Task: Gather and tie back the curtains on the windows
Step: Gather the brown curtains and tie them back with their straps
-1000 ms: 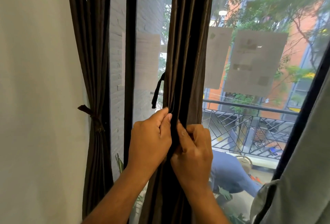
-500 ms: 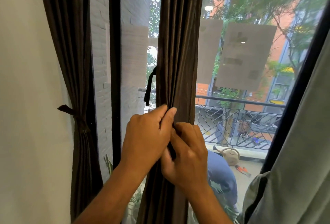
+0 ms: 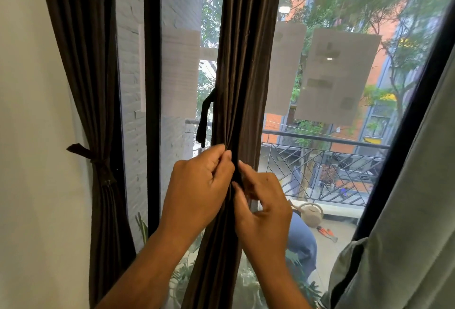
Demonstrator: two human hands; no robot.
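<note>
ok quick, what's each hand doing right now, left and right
Left hand: pinching the gathered middle curtain.
Right hand: fingers curled at the same curtain, seemingly gripping a dark tie strip; blurred.

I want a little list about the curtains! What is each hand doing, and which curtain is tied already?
middle curtain: dark brown pleated curtain, gathered into a bunch, not yet tied
left hand: left hand grips the bunched folds
right hand: right hand pinches a dark strip at the bunch; blurred
loose tie: dark fabric tie strap hangs at the bunch's left edge
side curtain: dark brown curtain by the wall, already knotted with its tie
far right: grey-green curtain, hanging loose
</note>
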